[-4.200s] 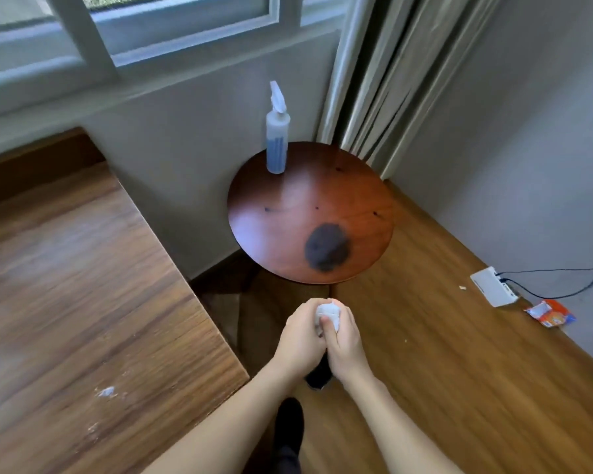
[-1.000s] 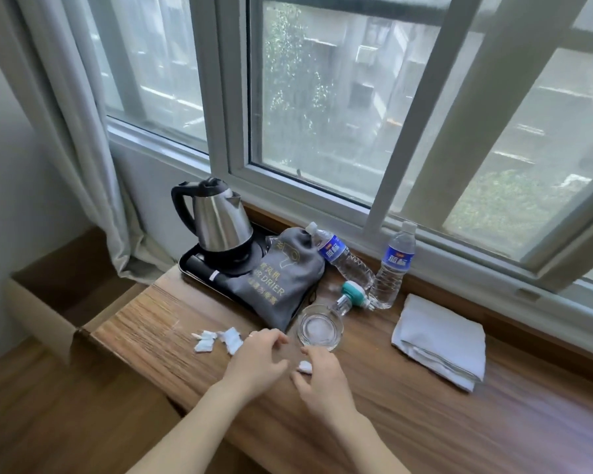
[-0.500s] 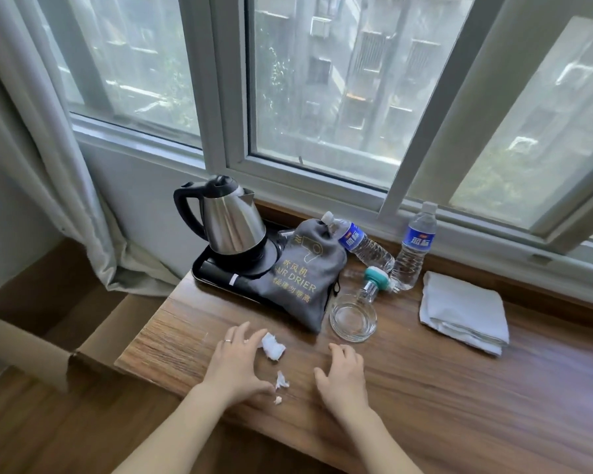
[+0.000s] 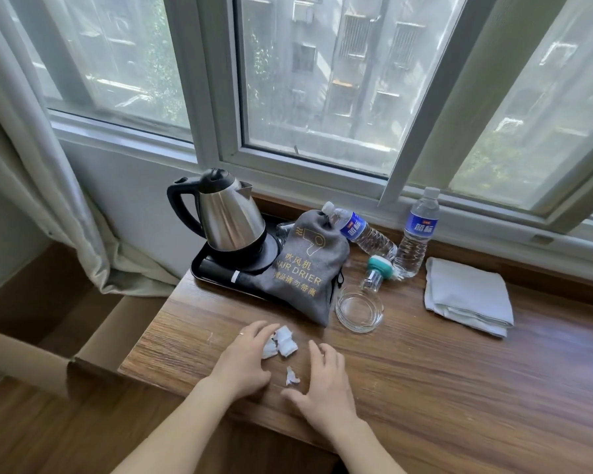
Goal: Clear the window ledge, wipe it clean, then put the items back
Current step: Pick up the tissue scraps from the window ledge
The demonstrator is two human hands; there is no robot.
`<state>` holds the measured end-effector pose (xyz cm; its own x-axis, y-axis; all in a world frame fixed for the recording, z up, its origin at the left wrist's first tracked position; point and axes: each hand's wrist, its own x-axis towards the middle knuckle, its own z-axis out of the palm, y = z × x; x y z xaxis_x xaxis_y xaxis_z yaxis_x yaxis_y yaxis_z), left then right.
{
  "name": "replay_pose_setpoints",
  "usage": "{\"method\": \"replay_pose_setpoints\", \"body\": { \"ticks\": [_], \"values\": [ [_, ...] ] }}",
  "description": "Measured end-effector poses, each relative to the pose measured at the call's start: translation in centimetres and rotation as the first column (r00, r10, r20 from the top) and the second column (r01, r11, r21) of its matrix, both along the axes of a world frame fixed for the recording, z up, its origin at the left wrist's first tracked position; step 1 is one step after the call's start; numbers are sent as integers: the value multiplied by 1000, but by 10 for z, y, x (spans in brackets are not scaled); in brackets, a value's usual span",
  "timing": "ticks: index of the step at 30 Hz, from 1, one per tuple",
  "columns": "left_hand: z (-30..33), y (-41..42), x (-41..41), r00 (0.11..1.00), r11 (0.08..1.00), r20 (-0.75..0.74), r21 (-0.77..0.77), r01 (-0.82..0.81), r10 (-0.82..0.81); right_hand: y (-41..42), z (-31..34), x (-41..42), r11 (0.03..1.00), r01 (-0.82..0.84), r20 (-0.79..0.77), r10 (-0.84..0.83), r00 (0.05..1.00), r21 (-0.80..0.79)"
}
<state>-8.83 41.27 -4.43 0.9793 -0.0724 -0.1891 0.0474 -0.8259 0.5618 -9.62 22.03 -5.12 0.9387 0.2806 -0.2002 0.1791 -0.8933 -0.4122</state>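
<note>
On the ledge (image 4: pixel 425 388), 2 spread hands flank 3 paper scraps (image 4: pixel 281 343), 2 bottles behind.

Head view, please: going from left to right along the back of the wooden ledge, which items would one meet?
Curtain → kettle → hair drier bag → leaning water bottle → upright water bottle → folded white cloth.

Kettle (image 4: pixel 229 213) on tray (image 4: pixel 202 273), left of bottles (image 4: pixel 419 234)
</note>
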Motion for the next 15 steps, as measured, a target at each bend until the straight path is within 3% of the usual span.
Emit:
{"method": "replay_pose_setpoints", "body": {
  "ticks": [2, 8, 10, 15],
  "values": [
    [-2, -1, 3, 1000, 1000, 4, 6, 16, -16, 4, 0, -3, 999, -2, -45, 0, 999, -34],
    [-7, -10, 11, 995, 993, -10, -54, 101, -102, 20, -7, 2, 953, -60, -50, 79, 996, 296],
    [-7, -10, 12, 994, 993, 0, -58, 105, -105, 11, -10, 6, 940, -34, -39, 50, 998, 341],
    [-11, -1, 11, 992, 993, -51, -20, 118, -119, -6, -12, 11, 992, -57, -18, 59, 998, 114]
  ]
}}
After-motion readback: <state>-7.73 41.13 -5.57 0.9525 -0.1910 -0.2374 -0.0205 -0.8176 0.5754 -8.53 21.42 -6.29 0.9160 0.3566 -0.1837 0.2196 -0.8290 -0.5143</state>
